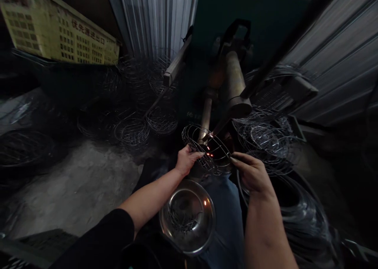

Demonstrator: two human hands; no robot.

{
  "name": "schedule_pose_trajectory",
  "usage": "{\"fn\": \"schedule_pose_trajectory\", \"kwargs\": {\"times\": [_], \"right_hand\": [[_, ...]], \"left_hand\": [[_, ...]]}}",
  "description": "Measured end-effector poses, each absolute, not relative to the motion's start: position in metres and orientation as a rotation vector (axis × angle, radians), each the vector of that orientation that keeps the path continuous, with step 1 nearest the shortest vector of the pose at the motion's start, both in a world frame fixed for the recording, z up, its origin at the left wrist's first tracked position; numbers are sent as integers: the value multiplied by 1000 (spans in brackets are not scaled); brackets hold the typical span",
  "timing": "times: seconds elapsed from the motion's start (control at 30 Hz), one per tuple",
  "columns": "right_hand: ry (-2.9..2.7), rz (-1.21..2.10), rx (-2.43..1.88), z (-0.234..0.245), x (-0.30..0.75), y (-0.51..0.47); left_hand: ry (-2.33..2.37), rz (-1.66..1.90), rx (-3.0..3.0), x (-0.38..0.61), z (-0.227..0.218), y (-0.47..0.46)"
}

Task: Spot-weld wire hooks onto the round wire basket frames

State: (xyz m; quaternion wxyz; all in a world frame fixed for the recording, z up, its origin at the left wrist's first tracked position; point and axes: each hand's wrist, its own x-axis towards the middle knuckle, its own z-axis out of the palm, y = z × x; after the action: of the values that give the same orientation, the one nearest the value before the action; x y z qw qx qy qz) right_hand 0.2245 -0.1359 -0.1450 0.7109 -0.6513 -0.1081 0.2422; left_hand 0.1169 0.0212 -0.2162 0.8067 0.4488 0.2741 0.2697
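A round wire basket (220, 145) is tilted between my hands at the tips of a spot welder (203, 133), where bright orange sparks show. My left hand (187, 159) is closed on the basket's near left wires, thumb along the top. On the right side, my right hand (251, 170) pinches the basket's rim between thumb and fingers. Below them a shiny metal bowl (211, 221) rests at my lap, with many short wire pieces (184, 219) in its bottom.
Stacked wire baskets (265, 137) stand right of the welder, above coils of wire (304, 217). More wire baskets (132, 131) lie on the floor at left. A yellow plastic crate (85, 40) sits upper left. A dark bar (283, 48) slants down to the welder's thick cylinder (236, 76).
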Motion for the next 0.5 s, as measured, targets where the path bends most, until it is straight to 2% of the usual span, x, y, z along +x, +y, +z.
{"fn": "schedule_pose_trajectory", "kwargs": {"times": [0.3,0.5], "right_hand": [[-308,471,-1401,-131,225,-104],[-249,571,-1421,-146,226,-137]], "left_hand": [[731,468,860,112,-207,22],[738,451,810,110,-206,20]]}}
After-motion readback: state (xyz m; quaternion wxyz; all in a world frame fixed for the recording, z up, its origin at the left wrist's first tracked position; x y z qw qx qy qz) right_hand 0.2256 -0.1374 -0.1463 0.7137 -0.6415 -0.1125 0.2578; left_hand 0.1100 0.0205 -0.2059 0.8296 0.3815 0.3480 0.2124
